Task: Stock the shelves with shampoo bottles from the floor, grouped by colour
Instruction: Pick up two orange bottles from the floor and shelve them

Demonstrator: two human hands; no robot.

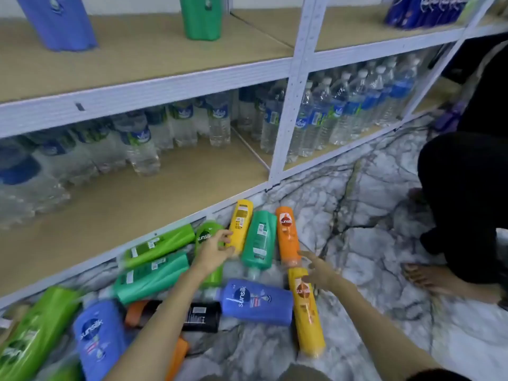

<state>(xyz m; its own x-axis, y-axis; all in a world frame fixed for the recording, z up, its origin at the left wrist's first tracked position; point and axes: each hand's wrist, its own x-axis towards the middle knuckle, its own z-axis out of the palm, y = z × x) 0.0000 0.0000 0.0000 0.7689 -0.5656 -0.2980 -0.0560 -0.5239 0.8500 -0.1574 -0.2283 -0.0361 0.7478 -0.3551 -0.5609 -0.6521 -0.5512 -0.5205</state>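
1. The left hand point(217, 250) reaches forward over the floor pile, fingers spread and loosely bent, tips touching the lower end of a yellow bottle point(241, 224); whether it grips the bottle cannot be told.
2. The right hand point(320, 272) stretches out with fingers open and holds nothing, hovering between the bottom of an orange bottle point(287, 233) and the top of a second yellow bottle point(306, 312) lying beneath its wrist.
3. Nearest the person, on the marble floor point(371, 243), lie a light green bottle point(33, 334), a blue bottle point(99, 339) and a black bottle point(202, 316) under the left forearm.
4. Between the arms lies another blue bottle point(258, 301); beyond it a teal bottle point(259, 240) sits between the yellow and orange ones.
5. Further left, two green bottles point(158, 244) lie along the foot of the shelving.
6. The lower shelf point(165, 193) holds water bottles point(220, 119).
7. On the upper shelf point(137, 59) stand a blue bottle and a green one, well apart.
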